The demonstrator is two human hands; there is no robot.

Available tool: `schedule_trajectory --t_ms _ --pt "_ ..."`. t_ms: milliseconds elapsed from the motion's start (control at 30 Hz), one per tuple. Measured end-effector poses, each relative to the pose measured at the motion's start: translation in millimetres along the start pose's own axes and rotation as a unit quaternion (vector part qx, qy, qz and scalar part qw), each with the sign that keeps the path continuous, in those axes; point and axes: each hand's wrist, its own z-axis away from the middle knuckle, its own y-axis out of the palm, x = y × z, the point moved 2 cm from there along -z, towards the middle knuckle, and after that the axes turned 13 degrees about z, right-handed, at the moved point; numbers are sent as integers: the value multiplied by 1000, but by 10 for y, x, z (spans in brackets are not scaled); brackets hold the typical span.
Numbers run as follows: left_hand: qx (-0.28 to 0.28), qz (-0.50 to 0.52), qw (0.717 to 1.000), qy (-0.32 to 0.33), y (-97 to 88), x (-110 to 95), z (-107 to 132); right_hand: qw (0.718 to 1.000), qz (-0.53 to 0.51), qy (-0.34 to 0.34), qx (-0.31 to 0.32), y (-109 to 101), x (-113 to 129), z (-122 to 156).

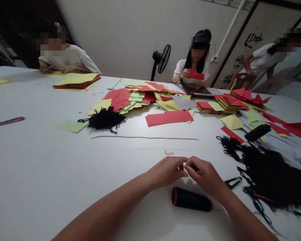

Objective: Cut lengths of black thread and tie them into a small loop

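Note:
My left hand [167, 172] and my right hand [204, 175] meet above the white table [40, 160], their fingertips pinched together. Anything held between them is too thin or hidden to make out. Just below both hands lies a spool of black thread [192, 199] on its side, not touching them. To the right of my right hand spreads a large tangle of black thread [266, 170], with a small black clip [232, 182] at its edge. A small pink scrap [169, 152] lies just beyond my fingertips.
Heaps of red and yellow-green paper [137, 97] cover the table's middle, with red strips [169, 117] and a black thread bunch [104, 118] in front. More paper stacks [228, 103] lie right. Seated co-workers [194, 72] handle paper beyond; a standing fan [162, 60] stands behind.

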Motion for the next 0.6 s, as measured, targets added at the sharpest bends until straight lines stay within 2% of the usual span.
schedule_trajectory --t_ms 200,333,500,600 --pt "-103 -31 994 -23 -190 127 129 998 19 8 55 -7 -103 -4" --pt "-126 -105 986 -31 -352 185 296 994 49 36 94 -67 -275 -3" --pt "-151 -174 972 -54 -618 284 651 988 43 96 114 -186 -606 -33" --pt "-184 -190 961 -78 -814 353 916 983 33 115 142 -162 -873 -88"
